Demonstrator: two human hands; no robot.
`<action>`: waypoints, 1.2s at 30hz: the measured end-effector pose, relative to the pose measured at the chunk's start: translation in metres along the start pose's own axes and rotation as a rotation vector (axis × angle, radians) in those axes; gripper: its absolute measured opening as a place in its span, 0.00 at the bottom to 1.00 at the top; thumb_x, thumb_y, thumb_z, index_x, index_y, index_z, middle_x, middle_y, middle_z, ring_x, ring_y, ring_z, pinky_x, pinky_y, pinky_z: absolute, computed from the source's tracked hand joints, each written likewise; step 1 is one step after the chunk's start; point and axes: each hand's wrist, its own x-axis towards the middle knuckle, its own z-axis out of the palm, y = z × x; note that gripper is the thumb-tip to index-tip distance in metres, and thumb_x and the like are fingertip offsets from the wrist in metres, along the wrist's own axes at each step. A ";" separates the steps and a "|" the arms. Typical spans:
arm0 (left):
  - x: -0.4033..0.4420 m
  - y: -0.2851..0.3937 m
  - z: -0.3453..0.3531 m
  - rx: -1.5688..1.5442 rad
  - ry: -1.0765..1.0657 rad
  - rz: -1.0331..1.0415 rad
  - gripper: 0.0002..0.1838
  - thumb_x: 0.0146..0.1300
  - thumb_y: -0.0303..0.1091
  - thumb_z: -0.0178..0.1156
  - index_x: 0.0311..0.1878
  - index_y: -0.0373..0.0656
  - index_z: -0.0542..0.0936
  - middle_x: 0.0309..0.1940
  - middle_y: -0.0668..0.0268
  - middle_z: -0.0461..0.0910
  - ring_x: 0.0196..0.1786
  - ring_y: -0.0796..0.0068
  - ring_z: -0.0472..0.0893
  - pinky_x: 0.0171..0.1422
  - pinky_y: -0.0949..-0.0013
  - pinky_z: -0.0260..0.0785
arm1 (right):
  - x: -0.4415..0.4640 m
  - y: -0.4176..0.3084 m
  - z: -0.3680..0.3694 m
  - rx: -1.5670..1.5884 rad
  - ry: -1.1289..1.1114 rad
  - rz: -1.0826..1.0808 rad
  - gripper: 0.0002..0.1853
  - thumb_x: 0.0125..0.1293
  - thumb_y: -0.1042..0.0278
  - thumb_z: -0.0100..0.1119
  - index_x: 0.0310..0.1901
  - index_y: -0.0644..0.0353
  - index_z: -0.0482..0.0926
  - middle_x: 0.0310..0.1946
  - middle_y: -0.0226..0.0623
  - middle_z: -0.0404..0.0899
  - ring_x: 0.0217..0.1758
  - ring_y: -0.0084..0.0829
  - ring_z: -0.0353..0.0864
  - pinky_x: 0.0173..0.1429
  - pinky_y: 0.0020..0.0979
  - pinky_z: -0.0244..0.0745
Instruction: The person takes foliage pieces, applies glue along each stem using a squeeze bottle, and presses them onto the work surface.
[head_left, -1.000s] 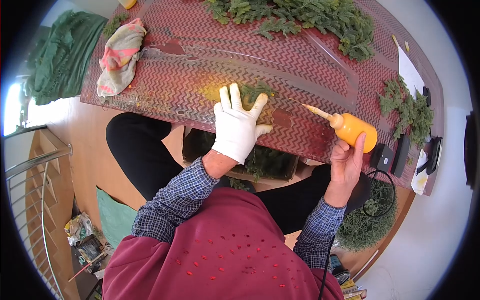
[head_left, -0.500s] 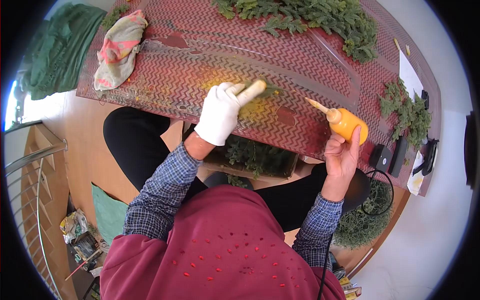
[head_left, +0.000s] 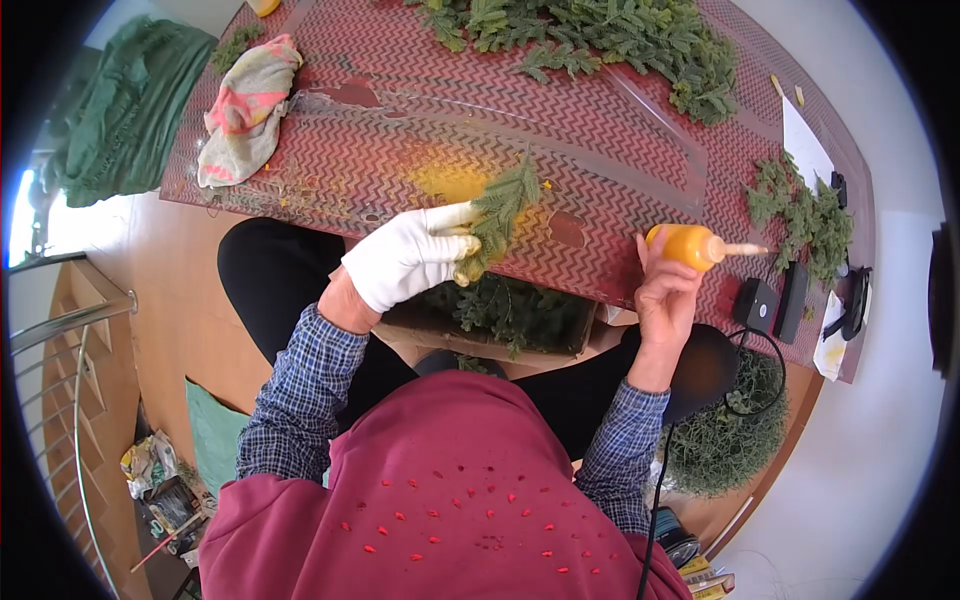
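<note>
My left hand (head_left: 408,258), in a white glove with yellow-stained fingertips, pinches a green sprig (head_left: 503,212) near the table's front edge. The sprig's tip points up and away from me. My right hand (head_left: 664,294), bare, grips a squeeze bottle (head_left: 686,248) of yellow-orange liquid, tilted so that its long pale nozzle points right. Beneath the sprig, a yellow stain (head_left: 450,178) marks the red zigzag-patterned table cover (head_left: 390,125).
A pile of green sprigs (head_left: 600,40) lies at the table's far side, a smaller bunch (head_left: 800,215) at the right. A crumpled cloth (head_left: 248,110) is at the left. Black devices (head_left: 770,305) sit at the right edge. Below the table, a box holds greenery (head_left: 515,310).
My left hand has moved left and toward me, lifting the sprig into clear view. In my right hand the bottle has swung round, its nozzle now pointing right instead of left.
</note>
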 end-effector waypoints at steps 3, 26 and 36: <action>-0.009 -0.003 0.008 0.067 0.031 0.001 0.27 0.65 0.25 0.59 0.67 0.30 0.66 0.48 0.61 0.80 0.43 0.76 0.79 0.47 0.74 0.73 | -0.021 0.022 -0.014 -0.165 -0.090 0.003 0.44 0.67 0.57 0.60 0.72 0.71 0.44 0.58 0.50 0.73 0.29 0.23 0.76 0.29 0.21 0.77; -0.039 0.009 0.034 0.841 0.523 0.137 0.27 0.59 0.25 0.66 0.63 0.37 0.74 0.35 0.68 0.83 0.35 0.84 0.77 0.43 0.78 0.72 | -0.003 0.097 -0.019 -1.714 -0.234 -0.342 0.06 0.65 0.73 0.64 0.37 0.66 0.79 0.26 0.32 0.80 0.24 0.17 0.78 0.30 0.19 0.76; 0.016 0.001 -0.021 0.973 0.590 0.279 0.18 0.65 0.23 0.60 0.59 0.34 0.76 0.40 0.66 0.83 0.37 0.85 0.77 0.43 0.81 0.70 | 0.036 0.082 -0.056 -2.055 -0.178 -0.549 0.07 0.62 0.74 0.64 0.34 0.69 0.78 0.24 0.34 0.79 0.19 0.19 0.77 0.24 0.19 0.72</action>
